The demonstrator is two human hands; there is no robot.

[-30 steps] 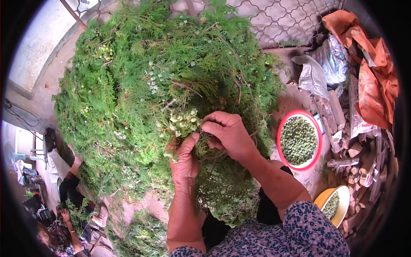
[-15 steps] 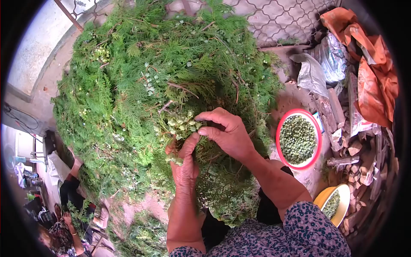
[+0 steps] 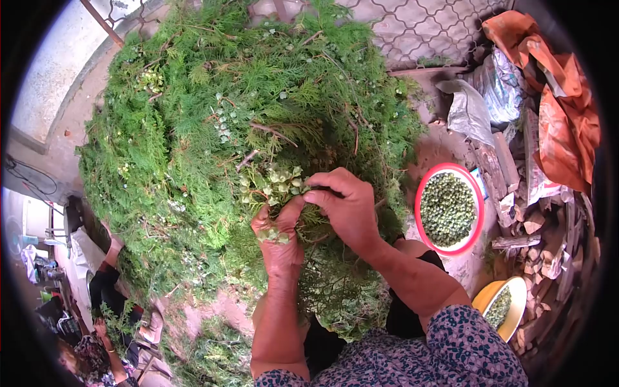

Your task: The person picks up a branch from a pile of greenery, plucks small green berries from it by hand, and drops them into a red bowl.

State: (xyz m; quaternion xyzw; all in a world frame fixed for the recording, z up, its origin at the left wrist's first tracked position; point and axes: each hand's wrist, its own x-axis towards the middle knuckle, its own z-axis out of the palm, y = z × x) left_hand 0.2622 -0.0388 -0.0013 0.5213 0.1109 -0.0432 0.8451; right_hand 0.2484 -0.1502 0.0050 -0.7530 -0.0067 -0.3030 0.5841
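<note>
My left hand is closed around a conifer sprig with a bunch of pale green cones standing above the thumb. A few more cones show among its fingers. At the right edge of the bunch, my right hand pinches with thumb and forefinger at a cone; the fingertips largely hide it. Feathery conifer foliage hangs below both hands. Behind them rises a big heap of cut green branches, some bearing bluish-green cones.
To the right stand a red-rimmed basin full of green cones and a yellow basin partly filled with them. Split firewood, sacks and an orange tarp line the right side. Another person sits at lower left holding a sprig.
My left hand has shifted slightly right, with its fingers curled more around the sprig. My right hand has moved a little right and down, still pinching at the bunch's edge.
</note>
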